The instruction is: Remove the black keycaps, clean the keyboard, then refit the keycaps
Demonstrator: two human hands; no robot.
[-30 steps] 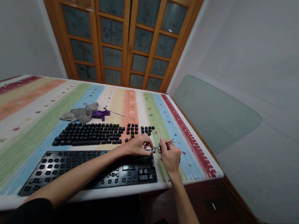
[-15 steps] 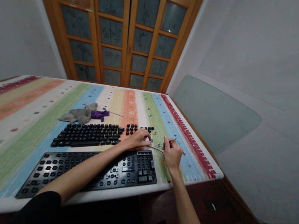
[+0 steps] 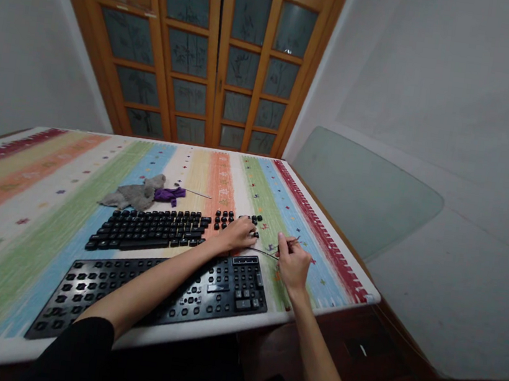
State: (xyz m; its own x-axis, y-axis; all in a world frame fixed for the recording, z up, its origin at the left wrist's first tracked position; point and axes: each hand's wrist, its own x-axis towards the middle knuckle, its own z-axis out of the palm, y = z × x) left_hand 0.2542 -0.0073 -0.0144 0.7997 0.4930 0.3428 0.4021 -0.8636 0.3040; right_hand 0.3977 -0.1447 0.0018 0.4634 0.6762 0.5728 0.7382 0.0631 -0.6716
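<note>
My left hand (image 3: 238, 233) reaches across the keyboard base to the loose keycaps at the right. Its fingers are bent together around a small black keycap (image 3: 255, 235), partly hidden by the fingertips. To the right, my right hand (image 3: 292, 262) is closed around a thin dark metal rod-like tool (image 3: 265, 253), whose slim end points left toward my left wrist. Below both hands lies the black keyboard base (image 3: 216, 301), largely stripped of its caps, with a few still on at its right end. My left forearm hides part of it.
Black keycaps (image 3: 150, 229) lie in keyboard-like rows behind the base. Farther back are a grey cloth (image 3: 134, 194), a purple cloth (image 3: 169, 195) and a thin rod (image 3: 198, 194). The striped tablecloth (image 3: 35, 218) covers the table, whose edge runs near my right forearm.
My left fingers have turned down from a raised pinch toward the keycaps on the table. The dark piece at my right fingertips no longer shows; that hand has hardly moved.
</note>
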